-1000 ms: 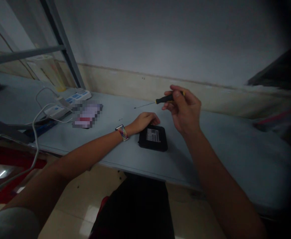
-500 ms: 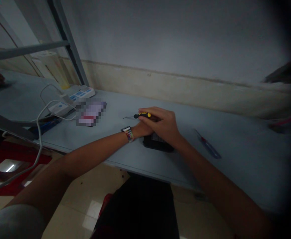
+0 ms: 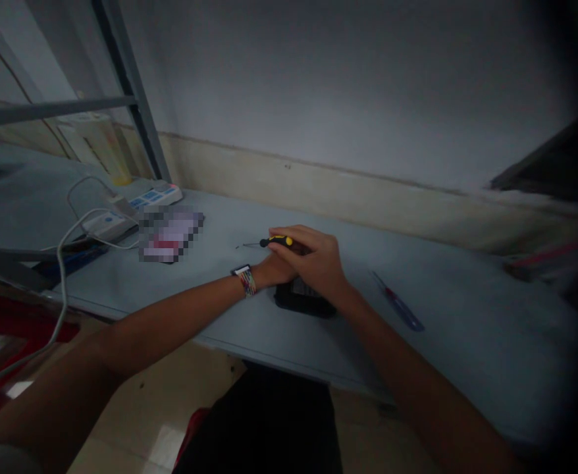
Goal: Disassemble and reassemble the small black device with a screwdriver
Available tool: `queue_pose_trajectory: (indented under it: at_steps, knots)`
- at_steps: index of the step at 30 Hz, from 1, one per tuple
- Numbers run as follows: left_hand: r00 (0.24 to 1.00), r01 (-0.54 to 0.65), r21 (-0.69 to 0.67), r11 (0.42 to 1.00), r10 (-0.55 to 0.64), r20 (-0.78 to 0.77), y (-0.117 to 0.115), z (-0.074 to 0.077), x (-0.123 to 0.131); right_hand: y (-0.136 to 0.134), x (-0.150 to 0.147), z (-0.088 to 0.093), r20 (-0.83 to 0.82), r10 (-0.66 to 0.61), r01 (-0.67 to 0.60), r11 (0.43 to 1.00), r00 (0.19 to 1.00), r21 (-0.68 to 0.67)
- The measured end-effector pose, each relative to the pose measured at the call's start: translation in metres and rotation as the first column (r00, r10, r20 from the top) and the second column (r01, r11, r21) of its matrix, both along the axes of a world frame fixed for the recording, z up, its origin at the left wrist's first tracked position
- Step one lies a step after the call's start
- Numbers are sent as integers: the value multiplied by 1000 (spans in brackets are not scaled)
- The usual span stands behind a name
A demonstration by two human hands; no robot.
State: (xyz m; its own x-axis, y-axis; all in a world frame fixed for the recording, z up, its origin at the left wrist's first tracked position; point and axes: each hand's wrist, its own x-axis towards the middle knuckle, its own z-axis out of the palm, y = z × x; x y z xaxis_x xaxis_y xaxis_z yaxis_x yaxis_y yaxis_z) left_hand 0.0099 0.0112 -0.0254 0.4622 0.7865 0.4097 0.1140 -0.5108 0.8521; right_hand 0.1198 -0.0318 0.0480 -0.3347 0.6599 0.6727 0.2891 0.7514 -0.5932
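Black box-shaped device (image 3: pixel 301 301) with a white label lies flat near the front edge of the pale blue bench (image 3: pixel 467 342), mostly covered by the person's two hands. The right hand (image 3: pixel 313 260) rests over the device, its fingers closed around the black and yellow handle of a small precision screwdriver (image 3: pixel 272 242); the thin shaft points left, low over the bench top. The left hand (image 3: pixel 274 270) sits under and just left of the right hand, touching the device's left end; its fingers are hidden, so their grip cannot be told. A multicoloured watch band (image 3: pixel 244 280) circles the left wrist. A second screwdriver (image 3: pixel 397 304) with a red and blue handle lies on the bench to the right of the hands, apart from them. Farther left on the bench lie a blurred flat item (image 3: pixel 168 234), white power strips (image 3: pixel 135 204) and trailing white cables (image 3: pixel 66 263). A metal shelf frame (image 3: pixel 126 72) rises at the back left
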Motion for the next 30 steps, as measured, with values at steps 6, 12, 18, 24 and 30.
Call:
queue_pose_trajectory:
  at_steps: [6, 12, 18, 24, 30]
  knots:
    - [997, 51, 78, 996, -54, 48, 2, 9, -2, 2, 14, 9, -189, -112, 85, 985, 976, -148]
    - [1000, 26, -103, 994, -25, 7, 6, 14, -7, 25, 62, 17, -422, -220, 84, 945, 880, -318]
    - [971, 71, -373, 925, 21, 239, 9, 16, -9, 45, 123, 3, -593, -260, 53, 938, 762, -343]
    - [939, 70, -393, 917, 72, 335, 10, 19, -13, 44, 133, 2, -594, -244, 31, 938, 766, -345]
    - [917, 9, -338, 941, 127, 379, 12, 21, -15, 39, 131, 4, -577, -247, 25, 931, 778, -365]
